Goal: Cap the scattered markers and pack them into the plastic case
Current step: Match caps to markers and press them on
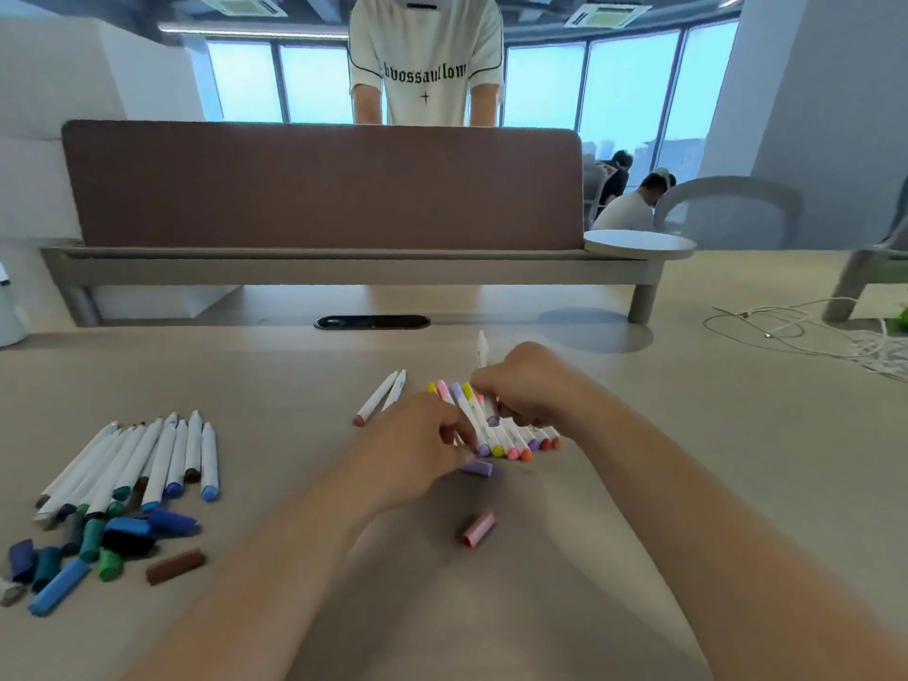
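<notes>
bare desk [688,484] right, loose caps [98,548] left, pink cap [478,529] between forearms

I have one view only, a wide-angle camera worn on the head. It looks forward and down across the desk [638,435], close above both forearms, which enter from the bottom edge. Facing ahead, it takes in the divider panel [319,189] and the windows [629,86] beyond. Edges bend from lens distortion.
</notes>
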`<act>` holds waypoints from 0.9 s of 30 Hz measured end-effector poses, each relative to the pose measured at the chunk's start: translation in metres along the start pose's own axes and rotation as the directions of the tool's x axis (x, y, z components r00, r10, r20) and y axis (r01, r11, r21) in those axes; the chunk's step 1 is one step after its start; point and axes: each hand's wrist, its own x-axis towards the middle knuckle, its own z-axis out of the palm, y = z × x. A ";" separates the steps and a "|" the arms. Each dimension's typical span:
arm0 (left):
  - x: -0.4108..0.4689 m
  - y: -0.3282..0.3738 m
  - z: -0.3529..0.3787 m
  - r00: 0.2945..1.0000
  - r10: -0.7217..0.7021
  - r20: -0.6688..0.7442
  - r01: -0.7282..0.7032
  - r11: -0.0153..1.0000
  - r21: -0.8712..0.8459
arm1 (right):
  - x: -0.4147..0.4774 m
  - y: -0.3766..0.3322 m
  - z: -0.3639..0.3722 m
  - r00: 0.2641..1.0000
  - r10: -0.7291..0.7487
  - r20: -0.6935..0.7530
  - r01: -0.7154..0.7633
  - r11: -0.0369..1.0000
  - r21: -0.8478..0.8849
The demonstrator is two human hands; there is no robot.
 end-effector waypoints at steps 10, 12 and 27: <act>0.010 -0.005 0.014 0.995 0.066 0.076 -0.080 0.979 0.189 | -0.002 0.022 0.005 0.994 -0.081 -0.069 0.091 0.983 0.160; 0.008 -0.004 0.010 0.997 0.039 0.065 -0.050 0.981 0.186 | -0.002 0.024 0.006 0.991 -0.102 -0.088 0.115 0.979 0.168; 0.013 -0.034 -0.024 0.873 -0.472 -0.122 -0.011 0.230 -0.973 | -0.022 0.011 0.024 0.894 -0.342 0.288 0.237 0.909 0.343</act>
